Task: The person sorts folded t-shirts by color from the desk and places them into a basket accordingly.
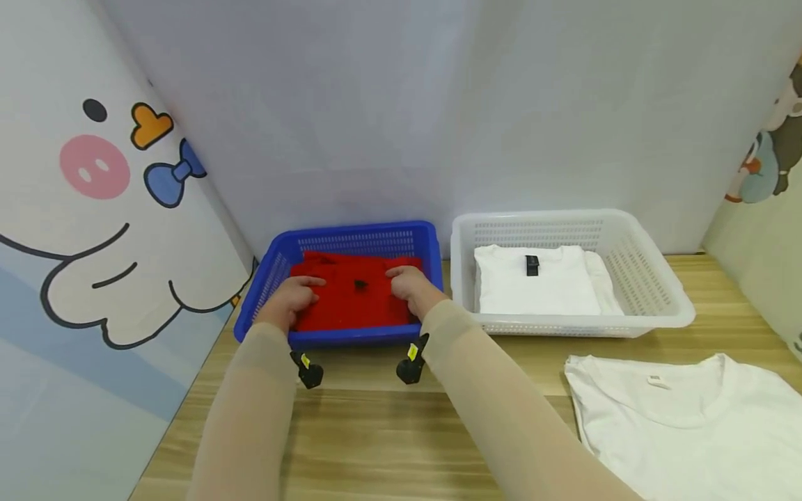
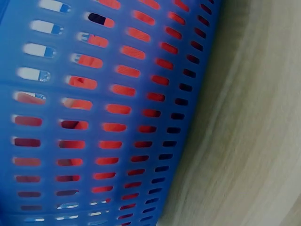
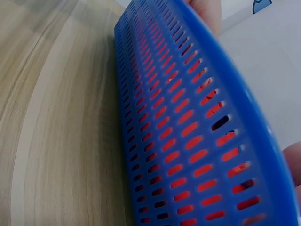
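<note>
A folded red garment (image 1: 351, 299) lies in a blue plastic basket (image 1: 360, 337), with a small black piece (image 1: 360, 284) showing on its top. My left hand (image 1: 291, 298) reaches over the basket's front left and rests on the garment's left side, fingers pointing inward. On the opposite side my right hand (image 1: 411, 285) touches the garment's right edge, index finger extended across the cloth. Red cloth shows through the slots of the basket wall (image 2: 101, 84) in the left wrist view. Both hands' lower fingers are partly hidden. In the right wrist view the basket rim (image 3: 244, 94) hides most of the hands.
Right of the blue basket stands a white basket (image 1: 651, 321) holding folded white garments (image 1: 532, 292) with a black tag (image 1: 532, 265). A white T-shirt (image 1: 683, 424) lies on the wooden table (image 1: 363, 438) at front right. Printed panels (image 1: 94, 229) and a pale wall (image 1: 407, 104) enclose the table.
</note>
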Demonstrator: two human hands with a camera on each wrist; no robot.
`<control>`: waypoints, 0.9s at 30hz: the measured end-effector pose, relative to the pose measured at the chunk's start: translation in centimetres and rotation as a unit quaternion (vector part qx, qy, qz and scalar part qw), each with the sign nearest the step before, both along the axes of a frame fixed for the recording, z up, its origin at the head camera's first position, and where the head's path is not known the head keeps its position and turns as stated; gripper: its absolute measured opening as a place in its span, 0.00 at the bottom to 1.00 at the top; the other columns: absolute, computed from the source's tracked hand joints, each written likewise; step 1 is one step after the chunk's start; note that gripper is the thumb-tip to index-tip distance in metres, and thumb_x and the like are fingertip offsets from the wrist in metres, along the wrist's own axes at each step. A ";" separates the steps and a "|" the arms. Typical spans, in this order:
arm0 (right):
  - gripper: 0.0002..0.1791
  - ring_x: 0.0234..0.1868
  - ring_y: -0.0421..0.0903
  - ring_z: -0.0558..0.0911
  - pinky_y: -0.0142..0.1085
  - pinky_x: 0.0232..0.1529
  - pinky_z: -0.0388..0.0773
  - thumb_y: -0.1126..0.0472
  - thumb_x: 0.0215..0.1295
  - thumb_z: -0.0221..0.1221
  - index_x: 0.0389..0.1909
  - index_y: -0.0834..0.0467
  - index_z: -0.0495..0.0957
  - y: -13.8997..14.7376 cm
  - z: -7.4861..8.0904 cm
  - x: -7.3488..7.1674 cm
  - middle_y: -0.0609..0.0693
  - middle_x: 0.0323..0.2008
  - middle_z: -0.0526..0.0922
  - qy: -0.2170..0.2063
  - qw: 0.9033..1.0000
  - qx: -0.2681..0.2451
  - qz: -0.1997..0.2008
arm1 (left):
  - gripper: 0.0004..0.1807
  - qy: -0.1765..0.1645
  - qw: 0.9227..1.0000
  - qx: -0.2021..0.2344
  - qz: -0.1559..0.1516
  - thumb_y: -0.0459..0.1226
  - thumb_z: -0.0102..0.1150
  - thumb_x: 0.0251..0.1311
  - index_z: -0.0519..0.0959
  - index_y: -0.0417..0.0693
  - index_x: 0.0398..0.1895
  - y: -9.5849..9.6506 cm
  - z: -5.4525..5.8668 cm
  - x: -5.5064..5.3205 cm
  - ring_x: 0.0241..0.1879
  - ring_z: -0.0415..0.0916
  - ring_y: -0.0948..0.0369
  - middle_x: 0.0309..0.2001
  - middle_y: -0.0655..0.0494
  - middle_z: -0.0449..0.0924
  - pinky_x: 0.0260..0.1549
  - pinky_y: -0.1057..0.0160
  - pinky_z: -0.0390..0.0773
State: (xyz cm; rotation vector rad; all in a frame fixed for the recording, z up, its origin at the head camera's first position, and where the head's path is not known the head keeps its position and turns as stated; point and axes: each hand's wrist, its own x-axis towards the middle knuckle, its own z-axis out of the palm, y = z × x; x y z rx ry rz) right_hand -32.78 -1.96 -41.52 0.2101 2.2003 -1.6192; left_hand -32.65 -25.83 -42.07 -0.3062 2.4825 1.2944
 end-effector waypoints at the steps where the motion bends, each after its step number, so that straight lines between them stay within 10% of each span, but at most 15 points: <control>1: 0.29 0.63 0.52 0.66 0.44 0.64 0.63 0.75 0.62 0.43 0.64 0.57 0.72 0.0 0.0 0.0 0.55 0.66 0.67 0.001 1.000 0.011 0.003 | 0.28 0.004 1.000 -0.006 -0.003 0.25 0.43 0.61 0.70 0.44 0.66 0.0 0.0 -0.1 0.49 0.61 0.49 0.65 0.41 0.58 0.37 0.63 0.68; 12: 0.28 0.61 0.49 0.68 0.39 0.62 0.66 0.70 0.64 0.46 0.66 0.58 0.70 -0.3 -0.1 0.3 0.54 0.66 0.68 0.044 0.978 0.183 0.092 | 0.29 0.012 0.996 -0.086 -0.029 0.25 0.45 0.55 0.73 0.41 0.63 0.0 -0.5 -0.5 0.39 0.61 0.49 0.60 0.39 0.63 0.27 0.63 0.62; 27: 0.28 0.70 0.51 0.59 0.42 0.69 0.56 0.66 0.69 0.44 0.71 0.58 0.61 -0.4 0.5 0.8 0.55 0.71 0.61 0.038 0.948 0.261 0.179 | 0.24 0.014 0.988 -0.147 -0.052 0.27 0.48 0.59 0.75 0.40 0.61 0.5 -0.3 -0.4 0.44 0.63 0.47 0.59 0.38 0.68 0.33 0.62 0.64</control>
